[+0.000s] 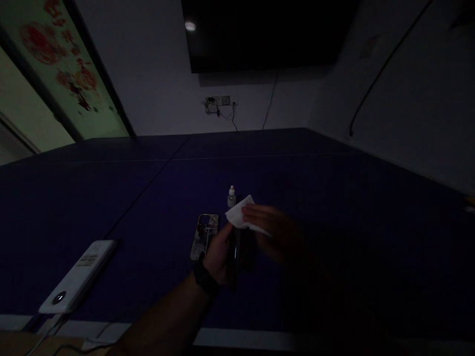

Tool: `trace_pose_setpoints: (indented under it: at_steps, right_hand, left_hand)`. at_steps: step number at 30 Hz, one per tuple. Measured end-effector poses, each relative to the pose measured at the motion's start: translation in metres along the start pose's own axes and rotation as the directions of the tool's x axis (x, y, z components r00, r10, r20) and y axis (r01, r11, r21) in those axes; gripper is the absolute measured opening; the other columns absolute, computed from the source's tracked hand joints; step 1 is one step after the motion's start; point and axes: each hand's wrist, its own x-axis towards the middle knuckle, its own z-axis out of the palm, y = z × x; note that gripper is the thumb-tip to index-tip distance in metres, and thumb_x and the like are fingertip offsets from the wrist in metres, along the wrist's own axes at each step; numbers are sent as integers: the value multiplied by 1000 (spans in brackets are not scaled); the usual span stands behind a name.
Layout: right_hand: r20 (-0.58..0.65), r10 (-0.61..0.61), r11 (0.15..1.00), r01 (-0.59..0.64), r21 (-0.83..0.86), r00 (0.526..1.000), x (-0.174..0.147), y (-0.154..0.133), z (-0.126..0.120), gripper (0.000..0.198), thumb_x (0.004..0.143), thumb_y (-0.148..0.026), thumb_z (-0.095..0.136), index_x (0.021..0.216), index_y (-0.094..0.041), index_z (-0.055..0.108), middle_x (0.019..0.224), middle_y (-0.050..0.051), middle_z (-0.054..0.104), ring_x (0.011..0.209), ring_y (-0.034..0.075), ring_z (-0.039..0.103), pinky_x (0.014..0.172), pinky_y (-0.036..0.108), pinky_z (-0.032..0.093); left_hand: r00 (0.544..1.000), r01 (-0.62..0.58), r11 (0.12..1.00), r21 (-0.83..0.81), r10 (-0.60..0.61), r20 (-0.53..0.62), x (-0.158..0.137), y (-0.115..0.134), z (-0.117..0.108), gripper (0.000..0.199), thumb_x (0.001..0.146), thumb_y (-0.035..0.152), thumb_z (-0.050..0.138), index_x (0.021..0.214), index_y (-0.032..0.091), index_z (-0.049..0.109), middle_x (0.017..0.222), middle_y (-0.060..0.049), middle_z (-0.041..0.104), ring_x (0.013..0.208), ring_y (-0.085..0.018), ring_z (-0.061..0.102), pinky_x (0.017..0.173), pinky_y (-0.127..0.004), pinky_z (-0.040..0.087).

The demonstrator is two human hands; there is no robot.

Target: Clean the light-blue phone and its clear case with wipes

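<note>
The scene is dim. My left hand (218,254), with a dark band at the wrist, grips a black phone (237,252) held upright on its edge above the blue table (334,198). My right hand (274,232) is blurred and holds a white tissue (241,215) against the top of the phone. A patterned phone case (203,236) lies flat on the table just left of my left hand. A small white dropper bottle (231,197) stands upright just behind the tissue.
A white power bank (79,277) with a cable lies near the table's front left edge. A dark screen (267,34) hangs on the far wall above a socket strip (218,103) with cables. A window with red decorations (63,64) is at the left.
</note>
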Motion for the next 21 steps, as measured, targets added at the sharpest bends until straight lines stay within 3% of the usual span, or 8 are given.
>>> trace_pose_setpoints:
  at_steps: [4,7,10,14,16,17,19,21]
  right_hand:
    - [-7,-22,999,22,33,1000,3,-3,2,49,92,-9,50,140,-21,55,131,10,71,130,20,62,102,38,58]
    - [-29,-33,996,36,88,999,3,-4,2,46,93,-9,51,136,-23,59,121,7,76,123,19,67,100,37,59]
    - [-32,57,995,-54,88,998,1,2,-1,41,95,-13,51,134,-24,62,121,8,76,117,20,71,97,37,61]
    - [6,251,959,-249,137,968,-2,6,2,33,98,-25,52,126,-26,70,124,8,75,115,23,71,97,40,60]
    - [22,435,880,-430,204,900,-2,6,4,32,98,-31,53,121,-25,73,119,8,77,107,24,75,90,39,62]
    - [12,544,813,-530,239,839,-2,6,5,32,98,-35,53,118,-23,75,112,8,79,98,24,76,82,37,64]
    - [-45,739,648,-692,318,672,0,7,5,36,95,-44,56,107,-19,79,93,7,80,78,24,77,64,32,62]
    - [-124,853,511,-760,402,507,2,9,4,42,90,-52,59,96,-16,79,78,6,78,66,23,73,52,29,57]
  left_hand:
    - [995,57,998,-31,-59,-77,-2,1,1,26,95,35,64,104,12,73,84,-3,74,74,-10,70,74,-16,54]
    - [999,12,1000,-10,-13,-39,-3,3,2,34,98,38,60,115,11,71,93,-7,75,83,-14,72,81,-22,56]
    - [999,-36,999,6,36,36,-5,7,6,50,99,49,54,133,14,63,111,-11,74,97,-21,71,94,-33,55]
    - [993,-99,994,48,96,67,-12,11,13,62,97,62,47,146,25,52,126,-10,70,105,-25,69,96,-41,53]
    - [986,-161,983,86,156,64,-15,11,15,62,96,64,47,153,38,42,127,-6,69,104,-23,70,95,-43,53]
    - [983,-175,978,113,169,69,-17,11,15,64,96,65,48,155,44,35,126,-5,69,101,-23,70,94,-44,54]
    - [979,-202,962,184,190,79,-19,7,12,71,93,68,51,157,47,27,119,-4,70,95,-22,69,90,-43,55]
    - [960,-278,911,304,265,87,-20,3,6,77,88,68,58,157,43,32,117,-5,69,97,-21,67,92,-40,53]
